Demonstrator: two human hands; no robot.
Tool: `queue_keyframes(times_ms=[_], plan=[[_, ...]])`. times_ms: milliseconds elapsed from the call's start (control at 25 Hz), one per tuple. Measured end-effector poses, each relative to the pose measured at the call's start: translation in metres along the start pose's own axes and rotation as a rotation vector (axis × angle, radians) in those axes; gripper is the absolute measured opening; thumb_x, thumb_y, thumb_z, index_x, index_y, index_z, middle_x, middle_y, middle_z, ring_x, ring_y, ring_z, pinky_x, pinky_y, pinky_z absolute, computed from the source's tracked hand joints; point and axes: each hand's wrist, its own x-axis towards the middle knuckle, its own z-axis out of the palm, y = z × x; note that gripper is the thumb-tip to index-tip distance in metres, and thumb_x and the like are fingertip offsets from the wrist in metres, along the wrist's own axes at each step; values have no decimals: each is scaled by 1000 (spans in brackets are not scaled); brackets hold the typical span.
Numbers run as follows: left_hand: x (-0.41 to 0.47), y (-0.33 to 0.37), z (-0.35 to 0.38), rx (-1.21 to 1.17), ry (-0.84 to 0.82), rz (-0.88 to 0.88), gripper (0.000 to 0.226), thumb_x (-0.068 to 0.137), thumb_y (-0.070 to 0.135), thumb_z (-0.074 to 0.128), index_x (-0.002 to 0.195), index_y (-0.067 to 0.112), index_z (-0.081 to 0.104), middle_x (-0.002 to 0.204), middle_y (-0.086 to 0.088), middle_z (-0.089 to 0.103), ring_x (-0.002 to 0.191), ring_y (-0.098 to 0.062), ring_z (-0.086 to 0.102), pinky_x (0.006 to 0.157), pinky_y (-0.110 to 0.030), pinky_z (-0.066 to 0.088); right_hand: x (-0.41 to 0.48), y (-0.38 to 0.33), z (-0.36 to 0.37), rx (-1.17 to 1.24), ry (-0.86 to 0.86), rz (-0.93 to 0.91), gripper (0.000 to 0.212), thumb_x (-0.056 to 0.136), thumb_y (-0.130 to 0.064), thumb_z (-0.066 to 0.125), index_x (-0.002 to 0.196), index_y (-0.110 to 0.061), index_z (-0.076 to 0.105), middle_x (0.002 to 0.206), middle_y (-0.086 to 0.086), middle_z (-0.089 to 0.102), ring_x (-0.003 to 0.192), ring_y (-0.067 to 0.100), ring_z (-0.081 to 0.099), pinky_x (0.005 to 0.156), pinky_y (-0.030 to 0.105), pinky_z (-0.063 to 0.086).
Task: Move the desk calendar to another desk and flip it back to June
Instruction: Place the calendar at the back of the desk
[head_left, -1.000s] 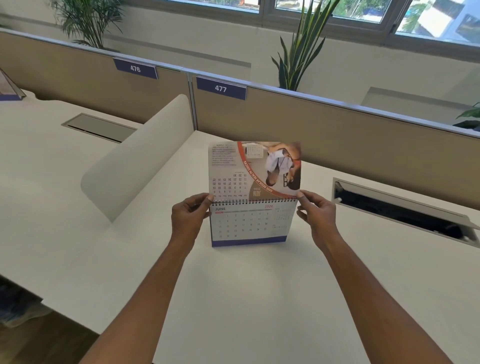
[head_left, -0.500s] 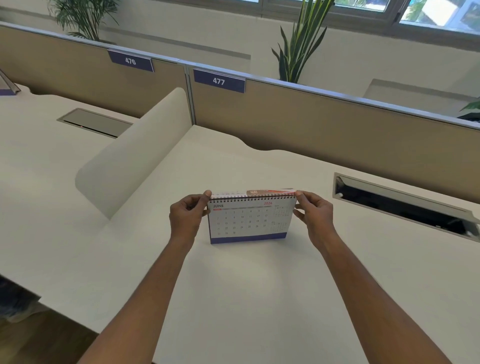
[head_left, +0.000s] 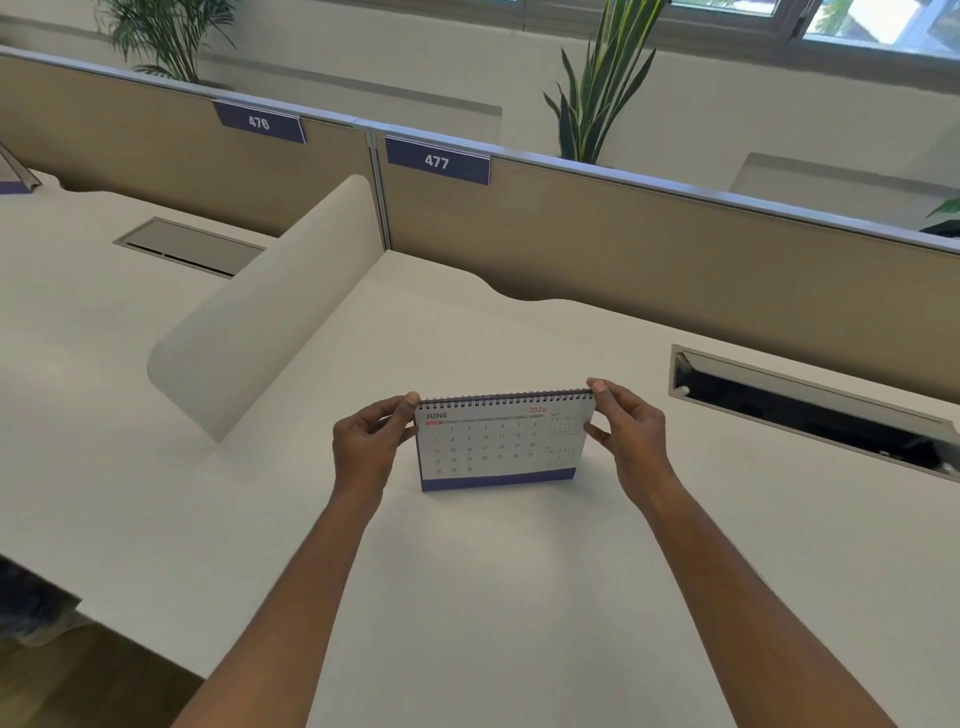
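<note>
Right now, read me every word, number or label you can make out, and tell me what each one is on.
"476": blue tag on the left partition panel.
"477": blue tag on the next panel.
"JUNE": top left of the desk calendar page.
"2026": red, top right of that page.
Dates "1" to "30": the page's grid.
Small side month grids: too small to read.

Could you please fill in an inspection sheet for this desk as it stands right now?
Surface: white desk, mostly bare.
Job's things: desk calendar standing upright on the desk, front page showing JUNE.
Clutter: nothing seen.
Grippers: left hand and right hand pinch the calendar's top corners.
Cables: none seen; open cable slot at the right.
Surroundings: partition with label 477, plant behind it.
</note>
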Motion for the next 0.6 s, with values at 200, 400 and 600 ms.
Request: queue_keyframes(times_ms=[200, 400, 600], plan=[[4, -2, 3, 41, 46, -17, 24, 85, 36, 85, 86, 13, 84, 89, -8, 84, 86, -19, 79, 75, -31, 65, 1, 3, 3, 5, -11, 12, 28, 98, -32, 66, 107, -7, 75, 102, 13, 76, 115, 30, 61, 83, 37, 58], [5, -7, 8, 97, 85, -46, 30, 84, 48, 82, 77, 19, 82, 85, -2, 83, 88, -18, 77, 71, -28, 61, 4, 7, 4, 0, -6, 75, 28, 99, -37, 63, 96, -12, 75, 93, 6, 77, 108, 23, 62, 82, 37, 57], [0, -8, 10, 115, 66, -60, 37, 75, 62, 78, 75, 25, 82, 85, 2, 83, 90, -19, 75, 74, -30, 59, 5, 11, 3, -17, -8, 118, 29, 97, -45, 64, 94, -18, 76, 91, 0, 80, 108, 21, 64, 80, 37, 57]])
